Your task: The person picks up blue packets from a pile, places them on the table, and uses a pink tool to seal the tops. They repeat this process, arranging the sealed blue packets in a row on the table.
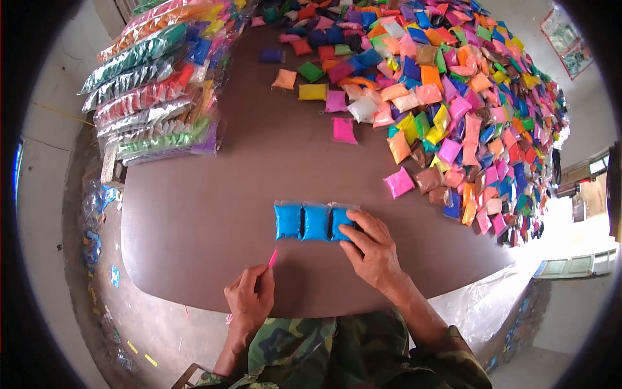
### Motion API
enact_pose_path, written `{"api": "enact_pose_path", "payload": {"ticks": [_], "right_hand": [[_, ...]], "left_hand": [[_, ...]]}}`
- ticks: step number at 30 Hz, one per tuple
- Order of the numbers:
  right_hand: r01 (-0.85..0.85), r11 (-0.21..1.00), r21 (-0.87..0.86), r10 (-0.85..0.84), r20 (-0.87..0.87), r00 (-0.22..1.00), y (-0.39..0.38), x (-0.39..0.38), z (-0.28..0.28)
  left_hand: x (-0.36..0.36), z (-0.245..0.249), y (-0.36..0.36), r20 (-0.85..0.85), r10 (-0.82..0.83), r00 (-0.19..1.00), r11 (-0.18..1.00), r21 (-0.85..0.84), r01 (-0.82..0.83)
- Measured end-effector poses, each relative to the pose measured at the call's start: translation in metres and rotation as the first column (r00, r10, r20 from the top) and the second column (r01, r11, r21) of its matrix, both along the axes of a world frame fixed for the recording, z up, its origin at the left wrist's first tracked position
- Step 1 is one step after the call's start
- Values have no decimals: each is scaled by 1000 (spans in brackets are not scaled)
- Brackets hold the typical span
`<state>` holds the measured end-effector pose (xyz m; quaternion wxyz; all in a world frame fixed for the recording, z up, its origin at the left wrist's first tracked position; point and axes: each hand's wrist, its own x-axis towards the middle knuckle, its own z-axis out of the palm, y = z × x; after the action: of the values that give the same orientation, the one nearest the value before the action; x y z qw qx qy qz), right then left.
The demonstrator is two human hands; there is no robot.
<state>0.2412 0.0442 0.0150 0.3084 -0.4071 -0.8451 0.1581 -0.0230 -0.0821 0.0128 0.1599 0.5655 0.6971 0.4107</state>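
Three bright blue packets lie side by side in a row on the brown table, just in front of me. My right hand rests on the rightmost blue packet, fingers spread over it. My left hand is at the table's near edge and pinches a thin pink stick that points up toward the row.
A big heap of small coloured packets covers the right and far side of the table. Loose ones, such as a pink packet, lie near it. Stacked long bags of sorted packets sit at the far left. My camouflage sleeves show below.
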Motion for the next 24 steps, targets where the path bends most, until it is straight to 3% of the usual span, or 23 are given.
{"api": "enact_pose_path", "payload": {"ticks": [6, 9, 12, 22, 24], "right_hand": [[54, 995, -85, -66, -142, 988, 5, 2, 12], [118, 993, 8, -118, -39, 992, 32, 6, 30], [131, 969, 209, -158, 117, 981, 83, 16, 47], [215, 902, 375, -319, 242, 916, 190, 23, 67], [241, 874, 421, -348, 198, 916, 205, 32, 63]], "left_hand": [[0, 3, 2, 13, -11, 1000, 1000, 6, 11], [-1, 4, 2, 19, -14, 1000, 1000, -1, 14], [-2, 2, 2, 21, -8, 1000, 1000, 8, 7], [-1, 8, 3, 47, 47, 998, 994, -103, -42], [-2, 3, 4, 11, 28, 1000, 998, -59, -28]]}}
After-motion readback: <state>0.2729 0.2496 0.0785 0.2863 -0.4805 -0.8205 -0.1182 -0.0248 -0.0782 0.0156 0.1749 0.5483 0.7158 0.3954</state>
